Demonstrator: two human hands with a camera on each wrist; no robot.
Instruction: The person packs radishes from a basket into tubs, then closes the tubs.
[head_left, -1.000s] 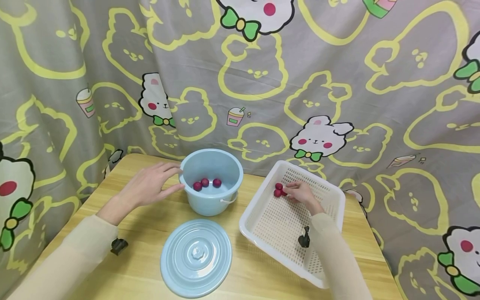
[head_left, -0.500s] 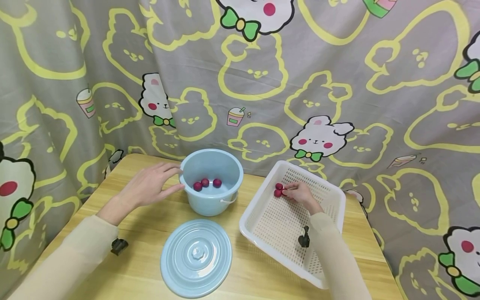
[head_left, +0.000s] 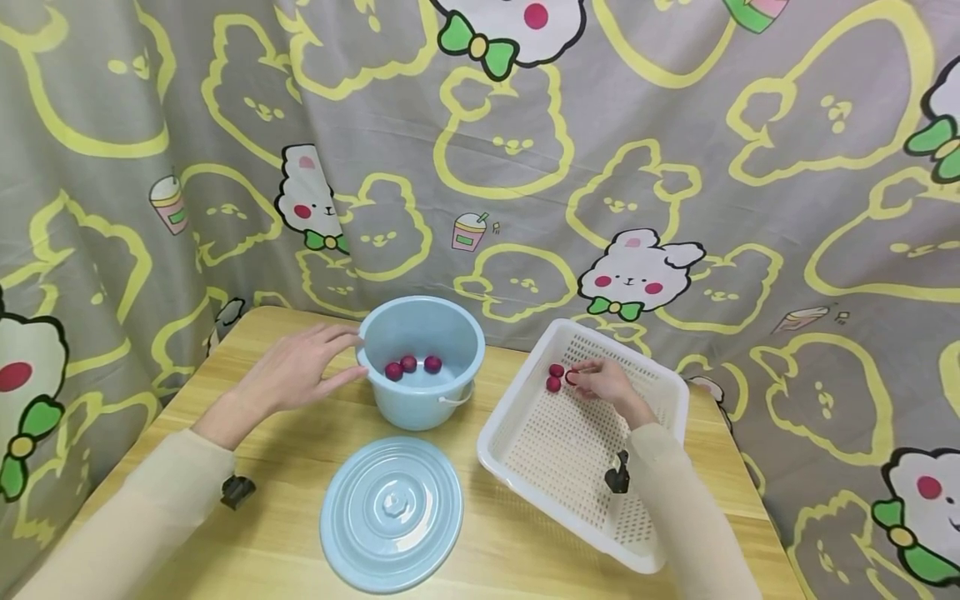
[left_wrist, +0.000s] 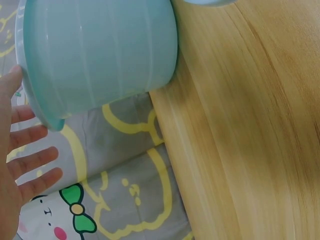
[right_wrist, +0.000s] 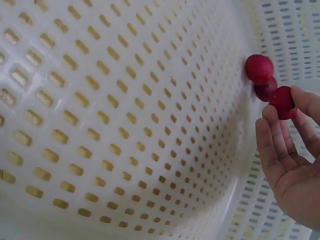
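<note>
My right hand point(head_left: 609, 387) is inside the white perforated basket point(head_left: 570, 517), thumb and fingertips pinching a small round red fruit point(right_wrist: 281, 104). Two more red fruits point(right_wrist: 259, 69) lie together beside it, near the basket's side wall. On the left, my left hand point(head_left: 303, 367) has its fingers extended, with the thumb and fingertips at the rim of the light blue bucket point(head_left: 416, 412). Three similar dark red fruits point(head_left: 408, 364) sit on the bucket's bottom. In the left wrist view, the fingers point(left_wrist: 37, 162) spread next to the bucket's outer side.
A round light blue lid point(head_left: 393, 537) lies flat on the wooden table point(head_left: 277, 508) in front of the bucket. The bucket's white handle point(head_left: 456, 401) hangs down on its right side. A patterned grey curtain point(head_left: 405, 142) hangs behind the table.
My right hand has drawn slightly to the right with the pinched fruit, away from the other two in the basket. The left hand stays at the bucket's rim.
</note>
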